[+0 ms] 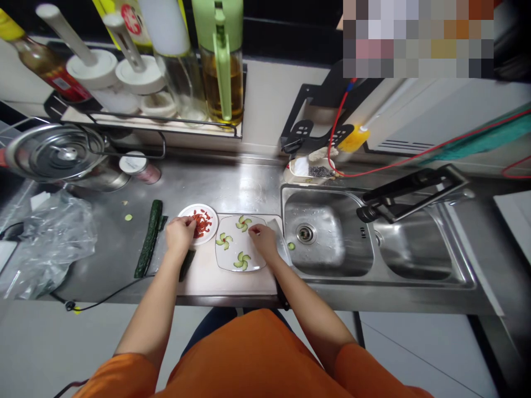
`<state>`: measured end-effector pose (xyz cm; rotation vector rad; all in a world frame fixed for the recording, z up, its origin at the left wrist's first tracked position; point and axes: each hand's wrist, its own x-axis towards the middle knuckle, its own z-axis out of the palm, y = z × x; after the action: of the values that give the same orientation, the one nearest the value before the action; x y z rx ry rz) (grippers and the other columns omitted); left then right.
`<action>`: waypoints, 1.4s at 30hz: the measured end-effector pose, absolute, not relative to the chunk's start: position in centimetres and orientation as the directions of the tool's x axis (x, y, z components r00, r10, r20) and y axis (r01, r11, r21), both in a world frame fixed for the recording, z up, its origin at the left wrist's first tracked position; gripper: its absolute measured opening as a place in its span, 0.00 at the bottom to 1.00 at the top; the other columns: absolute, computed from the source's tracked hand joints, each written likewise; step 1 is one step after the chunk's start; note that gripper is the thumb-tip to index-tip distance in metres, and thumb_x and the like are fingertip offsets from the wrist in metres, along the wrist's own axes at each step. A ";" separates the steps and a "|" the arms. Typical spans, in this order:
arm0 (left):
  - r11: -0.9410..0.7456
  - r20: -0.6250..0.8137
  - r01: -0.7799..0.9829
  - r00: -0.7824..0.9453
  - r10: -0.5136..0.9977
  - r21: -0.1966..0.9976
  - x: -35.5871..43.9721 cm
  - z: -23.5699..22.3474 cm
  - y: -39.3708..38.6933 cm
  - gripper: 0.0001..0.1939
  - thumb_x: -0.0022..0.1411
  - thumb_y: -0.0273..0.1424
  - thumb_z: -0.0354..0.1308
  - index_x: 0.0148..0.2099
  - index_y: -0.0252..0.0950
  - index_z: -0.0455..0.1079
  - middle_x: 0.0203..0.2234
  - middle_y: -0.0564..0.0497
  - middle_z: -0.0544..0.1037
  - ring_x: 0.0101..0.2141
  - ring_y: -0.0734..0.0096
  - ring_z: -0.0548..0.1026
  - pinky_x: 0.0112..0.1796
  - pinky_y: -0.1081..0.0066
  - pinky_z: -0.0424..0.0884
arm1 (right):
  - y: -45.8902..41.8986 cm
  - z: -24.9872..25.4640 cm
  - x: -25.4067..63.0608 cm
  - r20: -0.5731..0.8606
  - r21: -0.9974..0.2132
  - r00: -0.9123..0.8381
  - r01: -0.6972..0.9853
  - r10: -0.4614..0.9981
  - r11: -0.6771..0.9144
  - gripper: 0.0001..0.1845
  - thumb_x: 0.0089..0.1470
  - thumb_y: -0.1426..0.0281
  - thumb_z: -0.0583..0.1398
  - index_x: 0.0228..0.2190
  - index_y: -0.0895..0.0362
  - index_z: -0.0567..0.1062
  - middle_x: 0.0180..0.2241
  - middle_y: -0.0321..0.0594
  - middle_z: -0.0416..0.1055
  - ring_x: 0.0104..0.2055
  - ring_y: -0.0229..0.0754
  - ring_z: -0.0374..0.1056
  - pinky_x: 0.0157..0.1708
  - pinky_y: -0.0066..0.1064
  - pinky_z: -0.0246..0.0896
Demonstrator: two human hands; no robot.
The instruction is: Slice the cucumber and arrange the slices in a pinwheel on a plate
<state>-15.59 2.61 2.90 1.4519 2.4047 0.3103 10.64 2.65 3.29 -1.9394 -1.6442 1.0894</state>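
Observation:
My left hand [180, 236] is at a small round white plate [209, 237] of red dried berries that look like goji [202, 222]. Its fingertips are pinched together at the berries; whatever is between them is hidden. Over the right part of a squarish white plate [226, 262] is my right hand [264, 241], thumb and fingers closed in a pinch, its contents too small to name. Green cucumber slices form pinwheels on this plate: one at the top [243, 223], one at the left [224, 241], one at the bottom [241, 261]. Red specks show on the top and left ones.
A pale cutting board [228, 284] lies under the plates, a wide blade [279, 235] at its right. Left are a whole cucumber [148, 243], a plastic bag [53, 243] and a lidded pot [62, 152]. A double sink [327, 237] is right; bottles [222, 83] stand on a rack behind.

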 end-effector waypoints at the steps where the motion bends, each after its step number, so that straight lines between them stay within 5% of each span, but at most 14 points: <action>1: 0.458 -0.152 0.825 -0.432 0.889 0.332 -15.6 2.8 2.7 0.14 0.55 0.40 0.54 0.36 0.39 0.76 0.34 0.46 0.78 0.36 0.64 0.74 0.40 0.70 0.67 | 2.6 3.4 10.7 -0.315 -0.712 0.018 0.656 0.949 -0.249 0.09 0.48 0.72 0.56 0.28 0.55 0.77 0.29 0.36 0.76 0.34 0.39 0.69 0.38 0.27 0.59; 14: 0.438 -0.096 0.760 -0.451 0.887 0.481 -14.9 4.5 2.2 0.11 0.54 0.38 0.55 0.34 0.40 0.75 0.34 0.50 0.78 0.36 0.68 0.75 0.43 0.73 0.67 | 2.3 3.6 13.0 -0.303 -0.741 0.055 0.615 0.951 -0.271 0.09 0.47 0.69 0.56 0.27 0.55 0.77 0.28 0.36 0.75 0.32 0.38 0.69 0.36 0.28 0.60; 25: 0.030 -0.058 0.697 0.018 0.998 0.717 -3.4 5.3 0.3 0.07 0.55 0.31 0.57 0.32 0.38 0.76 0.29 0.52 0.78 0.31 0.71 0.74 0.37 0.72 0.68 | 1.5 4.3 14.9 -0.373 -0.819 -0.044 0.485 0.927 -0.307 0.12 0.46 0.65 0.58 0.28 0.58 0.79 0.24 0.37 0.74 0.27 0.37 0.68 0.28 0.25 0.60; 33: 0.118 -0.252 0.672 0.105 0.962 0.731 0.4 4.7 0.0 0.07 0.55 0.33 0.57 0.31 0.39 0.76 0.27 0.53 0.78 0.30 0.71 0.74 0.34 0.72 0.67 | 0.7 4.0 15.6 -0.393 -0.802 -0.005 0.491 0.920 -0.340 0.09 0.45 0.67 0.59 0.26 0.58 0.79 0.24 0.37 0.75 0.27 0.37 0.68 0.27 0.24 0.59; 42: 0.175 -0.308 0.645 0.098 0.946 0.744 1.2 3.9 -0.6 0.07 0.55 0.33 0.57 0.32 0.40 0.77 0.27 0.53 0.79 0.30 0.71 0.74 0.34 0.72 0.67 | 1.0 3.9 15.9 -0.398 -0.696 -0.043 0.665 0.917 -0.271 0.09 0.48 0.72 0.57 0.24 0.57 0.78 0.23 0.36 0.74 0.27 0.36 0.66 0.28 0.24 0.56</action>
<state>1.19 -0.59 3.85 1.5491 1.6254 0.4597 15.92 0.96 3.88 -1.9425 -1.6818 1.2166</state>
